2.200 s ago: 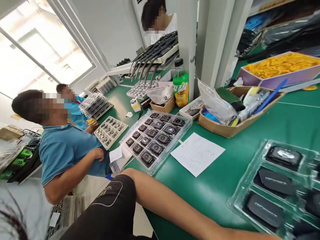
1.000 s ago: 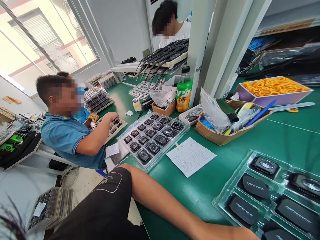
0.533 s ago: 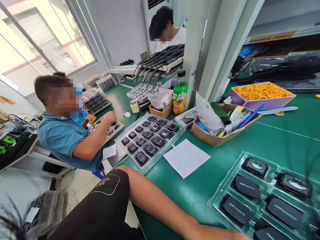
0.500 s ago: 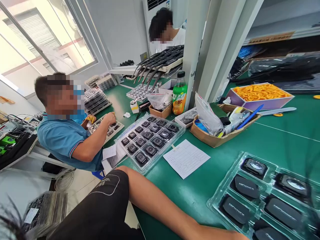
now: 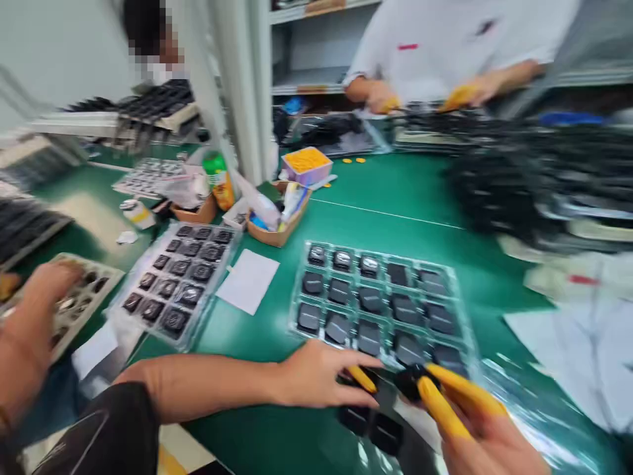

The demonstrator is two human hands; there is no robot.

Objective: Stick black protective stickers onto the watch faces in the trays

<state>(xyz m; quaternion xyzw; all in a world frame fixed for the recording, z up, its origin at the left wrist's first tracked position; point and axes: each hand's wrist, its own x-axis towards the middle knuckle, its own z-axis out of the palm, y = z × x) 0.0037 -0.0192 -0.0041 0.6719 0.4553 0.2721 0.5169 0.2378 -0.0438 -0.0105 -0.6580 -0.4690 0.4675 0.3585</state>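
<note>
My right hand [image 5: 475,422], with yellow finger cots on thumb and forefinger, pinches a small black piece [image 5: 411,381]; blur hides its exact kind. Facing it, my left hand [image 5: 321,376] has its fingers apart over dark pieces on the table; one fingertip wears a yellow cot. Below the hands lie black squarish pieces [image 5: 386,433] on a dark sheet. Just beyond them is a clear plastic tray [image 5: 299,290]. Its pockets hold several black squarish pieces [image 5: 406,309] with pale lettering, and watch cases [image 5: 342,259] with shiny round backs along the far row.
Left of the tray are a paper sheet [image 5: 248,280] and another tray of watch cases [image 5: 168,288]. Farther back stand a cardboard box [image 5: 267,236], a bottle [image 5: 217,178] and a box of orange pieces [image 5: 306,168]. A co-worker's hand [image 5: 44,290] is at far left; a white-shirted person [image 5: 459,46] works opposite.
My view has swung right and down. Both hands now show; before, only my left forearm did. The lettered tray now appears whole near the middle, and the person opposite has come into view.
</note>
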